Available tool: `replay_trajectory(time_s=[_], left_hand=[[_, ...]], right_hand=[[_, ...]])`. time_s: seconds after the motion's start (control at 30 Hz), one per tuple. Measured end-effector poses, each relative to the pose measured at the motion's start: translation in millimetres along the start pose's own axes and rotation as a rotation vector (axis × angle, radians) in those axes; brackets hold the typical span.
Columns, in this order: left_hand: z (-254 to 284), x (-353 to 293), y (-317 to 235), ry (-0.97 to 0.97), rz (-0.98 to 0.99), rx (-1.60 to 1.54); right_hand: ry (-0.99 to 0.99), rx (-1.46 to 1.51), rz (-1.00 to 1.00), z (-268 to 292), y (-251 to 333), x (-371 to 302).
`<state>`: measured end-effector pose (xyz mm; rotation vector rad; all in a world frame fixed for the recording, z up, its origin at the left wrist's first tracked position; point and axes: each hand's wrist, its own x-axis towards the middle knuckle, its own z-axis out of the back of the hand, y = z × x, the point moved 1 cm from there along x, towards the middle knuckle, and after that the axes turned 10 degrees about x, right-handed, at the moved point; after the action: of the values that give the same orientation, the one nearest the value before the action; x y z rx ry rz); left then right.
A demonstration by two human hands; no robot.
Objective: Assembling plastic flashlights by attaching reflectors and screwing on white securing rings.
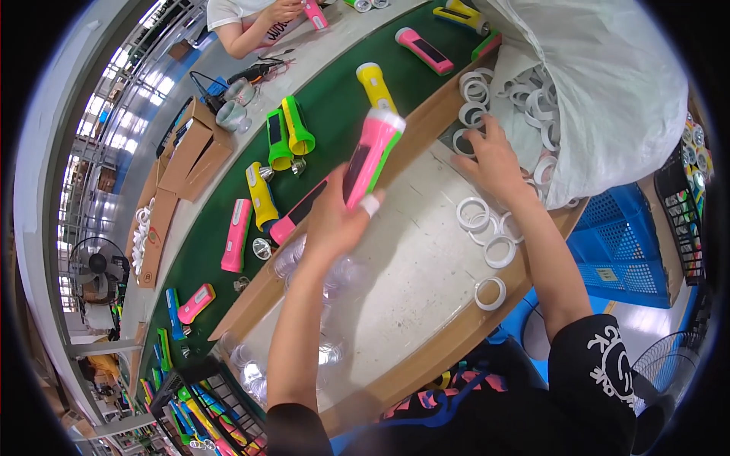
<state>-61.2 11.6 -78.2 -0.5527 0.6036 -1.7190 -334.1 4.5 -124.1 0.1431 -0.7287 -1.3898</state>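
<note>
My left hand (337, 220) is wrapped round a pink and green flashlight (374, 148), its head tilted up and away with a white ring on the rim. A white wrap covers one fingertip. Partly hidden behind that hand, another pink flashlight (287, 223) with a dark panel lies by the tray's edge. Over at the tray's far right, my right hand (493, 161) reaches with curved, parted fingers to a white ring (461, 143); its fingertips seem to touch it. More white rings (532, 99) spill from a white sack (608, 99) beside that hand.
Loose rings (499, 252) and clear discs (346, 275) lie in the wood-edged tray (411, 266). Beyond it, a green belt (217, 209) carries several flashlights (262, 196) and small reflectors (261, 248). A blue crate (620, 243) stands right. Another person (243, 26) works opposite.
</note>
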Motion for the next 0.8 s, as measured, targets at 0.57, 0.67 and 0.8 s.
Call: replay_trajectory(time_s=[0.57, 0.67, 0.8], left_hand=[[51.7, 143.1, 106.0, -0.016, 0.527, 0.566], [66.3, 112.4, 126.8, -0.102, 0.304, 0.061], [75.7, 46.4, 64.3, -0.036, -0.298, 0.272]], right_hand=[[-0.108, 0.064, -0.024, -20.3, -1.2, 9.0], [-0.102, 0.087, 0.024, -22.6, -7.4, 9.4], [-0.140, 0.397, -0.086, -8.2, 1.5, 14.2]])
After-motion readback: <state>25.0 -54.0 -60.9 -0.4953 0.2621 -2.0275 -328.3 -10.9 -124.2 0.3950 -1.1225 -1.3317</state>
